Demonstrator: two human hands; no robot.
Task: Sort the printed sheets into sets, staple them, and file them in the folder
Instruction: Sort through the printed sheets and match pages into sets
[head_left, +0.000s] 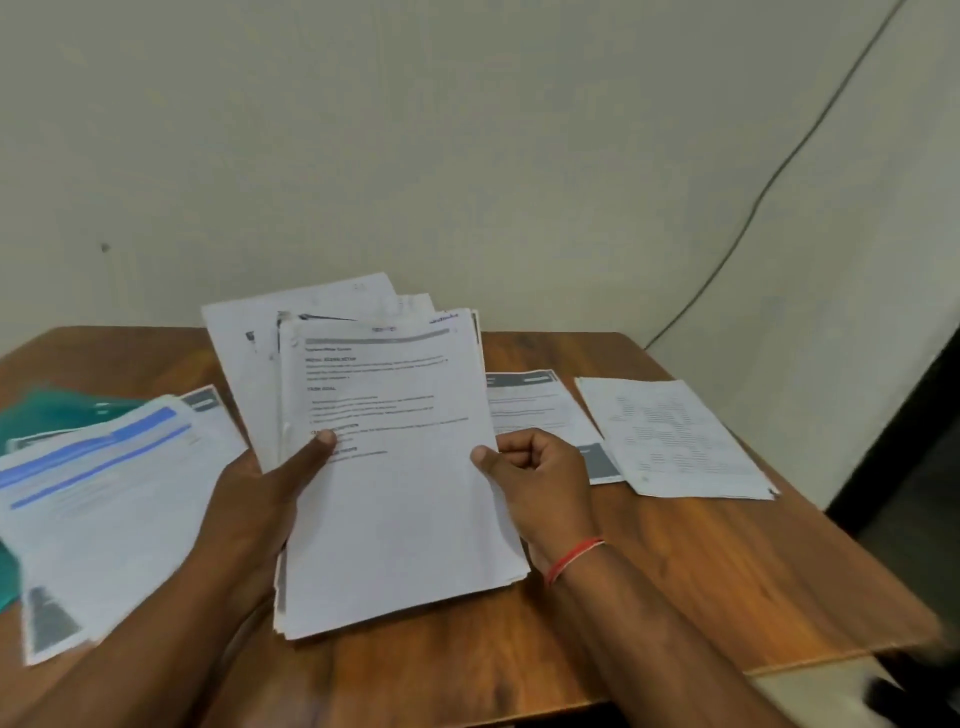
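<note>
A thick stack of printed sheets (395, 493) is held up over the middle of the wooden table (701, 571). My left hand (265, 493) holds its left edge, thumb lying on the top page. My right hand (540, 478) pinches the right edge of the top sheets, fingers curled. A pile of sheets with blue bands (104, 499) lies to the left, partly covering a teal folder (52, 410). On the right lie a sheet with a grey header (535, 405) and a separate printed set (680, 441). No stapler is in view.
The table stands against a pale wall, and a thin cable (779, 171) runs down the wall at the right. Beyond the table's right edge the floor is dark. Bare wood shows at the front right of the table.
</note>
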